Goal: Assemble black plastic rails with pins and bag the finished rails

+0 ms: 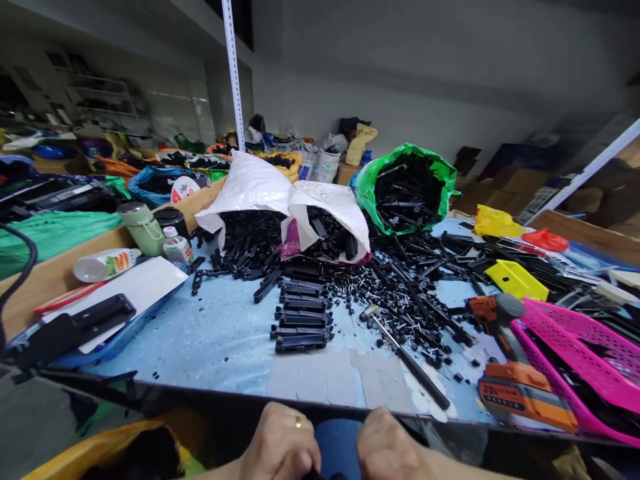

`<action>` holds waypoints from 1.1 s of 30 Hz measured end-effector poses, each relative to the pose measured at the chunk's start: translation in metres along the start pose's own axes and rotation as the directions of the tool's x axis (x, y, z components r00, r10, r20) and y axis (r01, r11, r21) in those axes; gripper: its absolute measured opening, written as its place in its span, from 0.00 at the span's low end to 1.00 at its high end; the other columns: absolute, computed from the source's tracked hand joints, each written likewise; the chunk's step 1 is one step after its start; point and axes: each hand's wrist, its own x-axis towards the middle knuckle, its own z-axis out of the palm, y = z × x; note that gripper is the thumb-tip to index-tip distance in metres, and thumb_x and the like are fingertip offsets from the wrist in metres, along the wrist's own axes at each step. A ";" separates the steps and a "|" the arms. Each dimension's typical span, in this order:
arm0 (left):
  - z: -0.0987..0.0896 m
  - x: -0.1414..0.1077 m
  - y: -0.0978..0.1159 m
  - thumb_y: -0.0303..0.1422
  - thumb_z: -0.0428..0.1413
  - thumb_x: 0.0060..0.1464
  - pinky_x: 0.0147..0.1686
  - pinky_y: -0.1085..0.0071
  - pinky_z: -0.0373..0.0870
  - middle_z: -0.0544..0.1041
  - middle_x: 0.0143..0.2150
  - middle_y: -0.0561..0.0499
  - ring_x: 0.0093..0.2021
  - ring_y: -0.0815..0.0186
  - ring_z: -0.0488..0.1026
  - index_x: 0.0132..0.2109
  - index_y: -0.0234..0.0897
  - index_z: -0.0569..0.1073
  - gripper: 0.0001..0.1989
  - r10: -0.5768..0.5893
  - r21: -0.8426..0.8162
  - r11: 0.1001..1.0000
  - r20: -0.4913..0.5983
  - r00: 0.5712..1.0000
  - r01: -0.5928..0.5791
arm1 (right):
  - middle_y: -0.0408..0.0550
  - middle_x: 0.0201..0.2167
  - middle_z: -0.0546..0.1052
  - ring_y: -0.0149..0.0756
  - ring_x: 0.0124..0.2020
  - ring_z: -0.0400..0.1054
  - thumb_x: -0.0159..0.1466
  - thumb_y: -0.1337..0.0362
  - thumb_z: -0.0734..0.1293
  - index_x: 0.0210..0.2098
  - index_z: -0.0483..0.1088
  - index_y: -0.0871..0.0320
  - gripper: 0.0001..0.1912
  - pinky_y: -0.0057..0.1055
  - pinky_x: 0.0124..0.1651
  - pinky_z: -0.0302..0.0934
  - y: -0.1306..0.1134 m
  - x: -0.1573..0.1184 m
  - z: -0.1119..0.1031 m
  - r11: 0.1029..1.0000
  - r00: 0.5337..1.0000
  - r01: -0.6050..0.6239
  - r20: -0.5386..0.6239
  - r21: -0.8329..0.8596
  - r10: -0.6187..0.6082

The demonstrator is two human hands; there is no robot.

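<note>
At the bottom, just below the table's front edge, are both hands. My left hand [285,440], with a ring, has its fingers curled in around something dark that is mostly hidden. To its right, my right hand [387,445] is also curled, and what its fingers hold is hidden. Beyond them on the blue tabletop [200,340] lies a stacked row of black plastic parts [303,317]. A hammer [410,363] with a black handle lies to the right of the row, beside a pile of small black pieces and screws [395,307].
Two white sacks [253,183] and a green bag [367,193] spill black parts at the back. An orange cordless drill [525,393] and a pink basket [590,360] stand at right. Bottles [177,247] and a white board [145,293] are at left.
</note>
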 end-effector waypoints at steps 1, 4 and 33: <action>0.000 0.000 0.001 0.47 0.19 0.57 0.29 0.71 0.66 0.74 0.21 0.49 0.25 0.67 0.70 0.26 0.42 0.70 0.37 -0.023 0.005 1.000 -0.002 1.000 0.023 | 0.37 0.11 0.47 0.28 0.13 0.44 0.61 0.44 0.30 0.18 0.39 0.55 0.27 0.29 0.17 0.41 0.003 0.000 0.005 1.000 1.000 0.002 -0.021 0.025 -0.002; -0.007 0.016 -0.009 0.48 0.22 0.58 0.26 0.71 0.63 0.72 0.20 0.49 0.23 0.66 0.68 0.24 0.40 0.70 0.37 -0.197 0.111 0.975 0.030 0.980 0.193 | 0.37 0.11 0.49 0.27 0.13 0.46 0.62 0.44 0.33 0.17 0.41 0.54 0.28 0.28 0.18 0.42 0.021 -0.001 0.008 0.993 0.988 -0.116 -0.101 -0.025 0.113; -0.015 0.070 -0.054 0.41 0.37 0.61 0.30 0.68 0.66 0.78 0.31 0.43 0.33 0.57 0.75 0.31 0.35 0.76 0.26 -0.506 0.712 0.572 -0.083 0.859 0.406 | 0.50 0.29 0.71 0.38 0.31 0.62 0.55 0.51 0.64 0.35 0.65 0.62 0.20 0.33 0.33 0.51 0.061 0.033 -0.023 0.639 0.969 -0.166 -0.004 -0.751 0.247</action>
